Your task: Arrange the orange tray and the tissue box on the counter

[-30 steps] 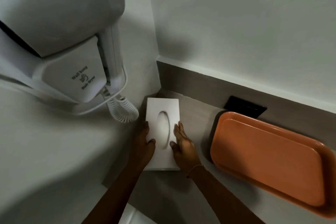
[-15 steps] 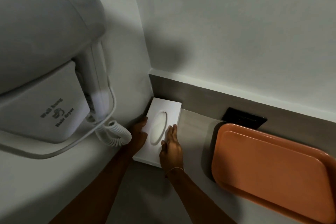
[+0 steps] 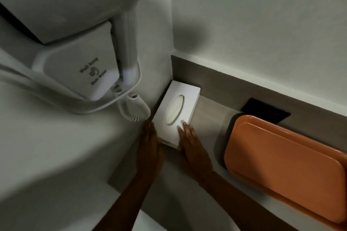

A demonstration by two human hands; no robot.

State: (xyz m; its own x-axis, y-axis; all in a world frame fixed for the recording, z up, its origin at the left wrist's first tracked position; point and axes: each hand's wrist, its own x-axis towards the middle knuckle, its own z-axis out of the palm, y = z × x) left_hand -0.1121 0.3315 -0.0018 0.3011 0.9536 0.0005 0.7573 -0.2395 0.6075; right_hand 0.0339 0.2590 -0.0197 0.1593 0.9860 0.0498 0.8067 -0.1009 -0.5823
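Note:
A white tissue box [image 3: 176, 112] with an oval slot lies flat on the grey counter [image 3: 206, 116], its far end in the corner where the two walls meet. My left hand [image 3: 150, 142] lies along the box's near left side. The fingers of my right hand [image 3: 189, 140] rest flat on its near right corner. Both hands touch the box with fingers extended, neither closed around it. The orange tray [image 3: 287, 172] lies flat on the counter to the right, apart from the box and both hands.
A white wall-hung hair dryer [image 3: 78, 47] with a coiled cord [image 3: 135, 108] juts out on the left wall, just above the box. A black socket plate [image 3: 266, 108] sits in the grey backsplash behind the tray. The counter's front edge runs lower right.
The tissue box has slid away from me into the corner and turned slightly. Both hands have slipped back to its near end. The tray has not moved.

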